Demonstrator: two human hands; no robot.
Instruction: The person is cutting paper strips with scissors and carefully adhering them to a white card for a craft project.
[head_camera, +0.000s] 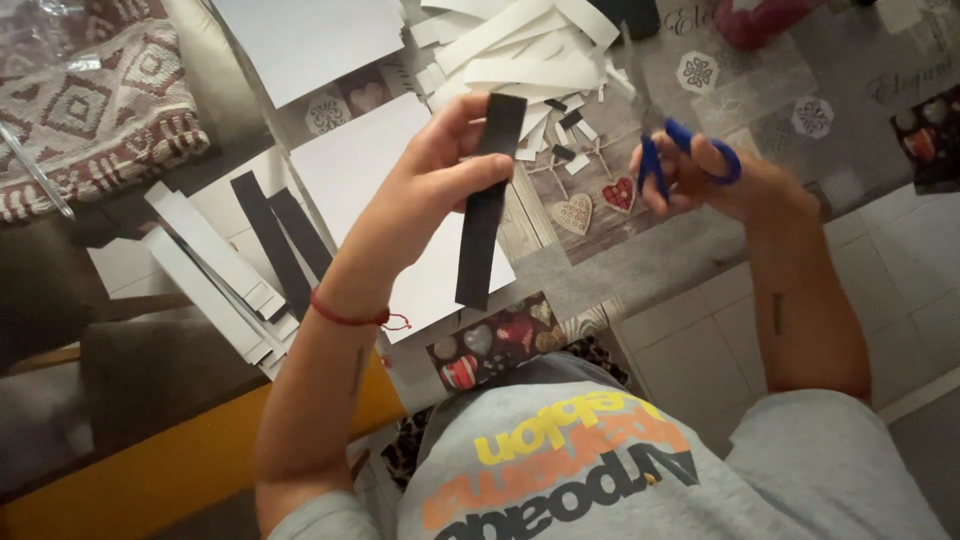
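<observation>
both hands busy: left hand (435, 175) pinches black strip (487, 205); right hand (720, 185) grips scissors (672, 150)

counter (700, 215): patterned cloth | on it: white sheets (355, 165), white strips (520, 45), black strips (280, 240), black scraps (565, 120)

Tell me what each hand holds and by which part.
Left hand pinches a black paper strip near its top end. Right hand holds blue scissors by the handle loops.

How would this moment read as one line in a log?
left hand: holds black paper strip upright | right hand: in blue scissors | table: white strips, black strips
</observation>
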